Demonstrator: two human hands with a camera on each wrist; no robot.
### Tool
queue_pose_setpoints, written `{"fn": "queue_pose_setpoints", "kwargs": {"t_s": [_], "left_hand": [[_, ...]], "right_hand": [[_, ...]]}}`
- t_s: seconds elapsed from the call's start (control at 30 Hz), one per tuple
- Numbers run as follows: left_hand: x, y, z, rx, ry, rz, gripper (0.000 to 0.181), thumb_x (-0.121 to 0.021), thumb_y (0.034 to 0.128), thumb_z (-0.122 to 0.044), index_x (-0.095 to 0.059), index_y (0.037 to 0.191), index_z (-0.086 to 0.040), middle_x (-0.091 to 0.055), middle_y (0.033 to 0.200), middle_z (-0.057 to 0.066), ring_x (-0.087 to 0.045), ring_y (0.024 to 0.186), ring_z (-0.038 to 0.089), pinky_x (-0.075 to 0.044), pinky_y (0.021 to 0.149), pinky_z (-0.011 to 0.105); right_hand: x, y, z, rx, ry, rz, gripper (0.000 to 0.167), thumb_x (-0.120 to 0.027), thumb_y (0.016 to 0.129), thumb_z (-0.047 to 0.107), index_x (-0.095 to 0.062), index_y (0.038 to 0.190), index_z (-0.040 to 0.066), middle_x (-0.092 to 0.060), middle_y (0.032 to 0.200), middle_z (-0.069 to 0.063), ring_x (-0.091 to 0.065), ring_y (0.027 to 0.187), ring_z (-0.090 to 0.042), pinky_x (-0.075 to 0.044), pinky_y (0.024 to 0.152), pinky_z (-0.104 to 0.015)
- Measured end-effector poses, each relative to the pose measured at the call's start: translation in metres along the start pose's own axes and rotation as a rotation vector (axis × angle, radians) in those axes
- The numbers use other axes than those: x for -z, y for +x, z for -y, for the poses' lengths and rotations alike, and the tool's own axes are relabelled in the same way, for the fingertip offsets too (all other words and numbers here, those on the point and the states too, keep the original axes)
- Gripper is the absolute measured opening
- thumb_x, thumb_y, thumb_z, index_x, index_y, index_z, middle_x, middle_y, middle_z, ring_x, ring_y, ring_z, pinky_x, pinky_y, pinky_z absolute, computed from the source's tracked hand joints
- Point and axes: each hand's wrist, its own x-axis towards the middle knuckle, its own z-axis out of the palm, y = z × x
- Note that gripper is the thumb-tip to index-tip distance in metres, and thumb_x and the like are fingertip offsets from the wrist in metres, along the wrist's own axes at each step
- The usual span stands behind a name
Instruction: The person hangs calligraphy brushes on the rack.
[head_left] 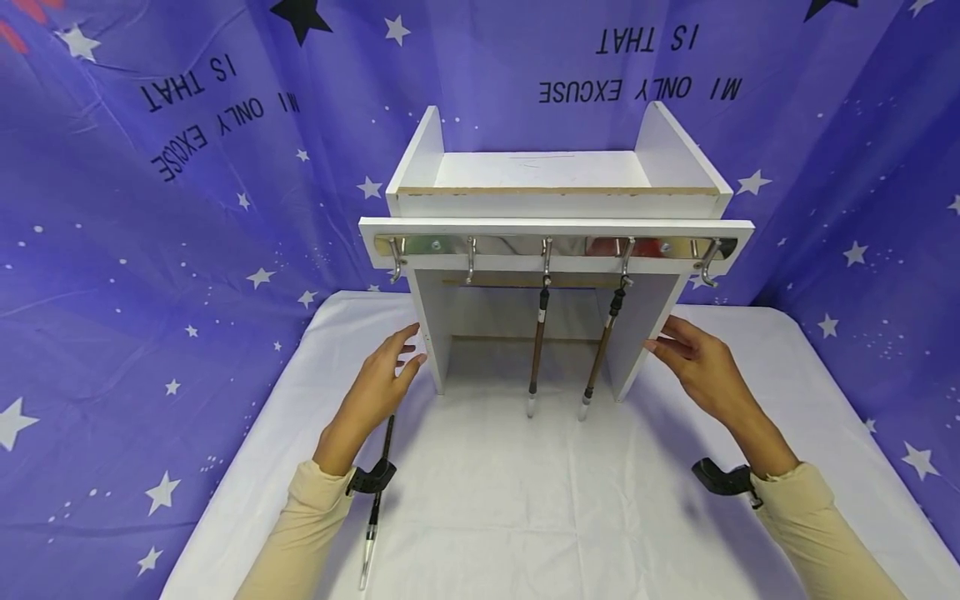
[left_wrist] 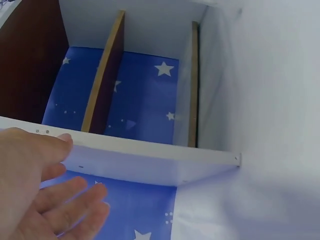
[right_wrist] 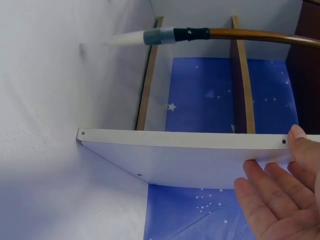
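A white wooden shelf rack (head_left: 525,206) stands on the table with a metal hook rail (head_left: 495,246) across its front. Two brown-handled brushes (head_left: 538,342) hang tip down from hooks right of centre. My left hand (head_left: 378,379) is beside the rack's left panel (left_wrist: 150,152), thumb at its front edge and fingers loosely spread off the outer face. At the right panel (right_wrist: 185,140) my right hand (head_left: 705,375) has its thumb against the front edge, with extended fingers by the outer face. Neither hand grips anything.
Another brush (head_left: 372,517), dark-handled with a pale tip, lies on the white tablecloth (head_left: 525,517) near my left forearm. Behind and at both sides hangs a purple star-patterned curtain (head_left: 187,250). The rail's metal hooks stick out toward me.
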Motion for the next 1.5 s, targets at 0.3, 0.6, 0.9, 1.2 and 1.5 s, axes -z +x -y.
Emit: {"fn": "queue_pose_setpoints", "kwargs": {"t_s": [0.3, 0.6, 0.9, 1.2, 1.5], "left_hand": [[0.004, -0.019, 0.007, 0.088, 0.168, -0.004, 0.056, -0.062, 0.1082, -0.022, -0.044, 0.158, -0.004, -0.058, 0.146, 0.021, -0.066, 0.120, 0.039, -0.058, 0.095, 0.055], [0.004, -0.050, 0.011, 0.253, 0.306, 0.135, 0.055, -0.065, 0.1057, -0.019, -0.045, 0.148, 0.010, -0.053, 0.139, 0.035, -0.056, 0.127, 0.051, -0.048, 0.108, 0.062], [-0.008, -0.064, 0.013, 0.349, 0.276, 0.212, 0.060, -0.073, 0.0995, -0.012, -0.043, 0.144, 0.013, -0.049, 0.131, 0.035, -0.059, 0.108, 0.045, -0.053, 0.095, 0.058], [-0.021, -0.070, 0.022, 0.400, 0.269, 0.219, 0.052, -0.073, 0.0947, -0.006, -0.046, 0.136, 0.013, -0.051, 0.121, 0.031, -0.058, 0.107, 0.045, -0.052, 0.094, 0.059], [-0.028, -0.069, 0.022, 0.379, 0.295, 0.181, 0.043, -0.068, 0.0885, 0.000, -0.051, 0.125, 0.015, -0.051, 0.111, 0.029, -0.056, 0.098, 0.043, -0.051, 0.089, 0.058]], "right_hand": [[0.000, 0.000, 0.001, 0.009, -0.009, -0.018, 0.053, -0.066, 0.107, 0.024, -0.052, 0.155, 0.005, -0.061, 0.146, -0.025, -0.063, 0.127, -0.045, -0.047, 0.085, 0.001], [-0.001, 0.000, 0.000, 0.002, -0.002, -0.011, 0.056, -0.066, 0.107, 0.025, -0.050, 0.157, 0.006, -0.060, 0.147, -0.025, -0.063, 0.128, -0.045, -0.046, 0.085, 0.001], [0.000, 0.000, 0.000, 0.003, -0.021, -0.020, 0.054, -0.066, 0.107, 0.025, -0.052, 0.155, 0.007, -0.062, 0.146, -0.024, -0.064, 0.127, -0.045, -0.046, 0.085, 0.001], [-0.001, -0.001, 0.000, 0.009, -0.011, -0.013, 0.054, -0.066, 0.107, 0.024, -0.052, 0.156, 0.006, -0.061, 0.146, -0.026, -0.064, 0.126, -0.046, -0.046, 0.084, 0.001], [-0.001, 0.000, 0.000, 0.015, -0.015, -0.021, 0.053, -0.067, 0.107, 0.024, -0.053, 0.155, 0.006, -0.062, 0.145, -0.025, -0.064, 0.125, -0.045, -0.047, 0.084, 0.000]]}}
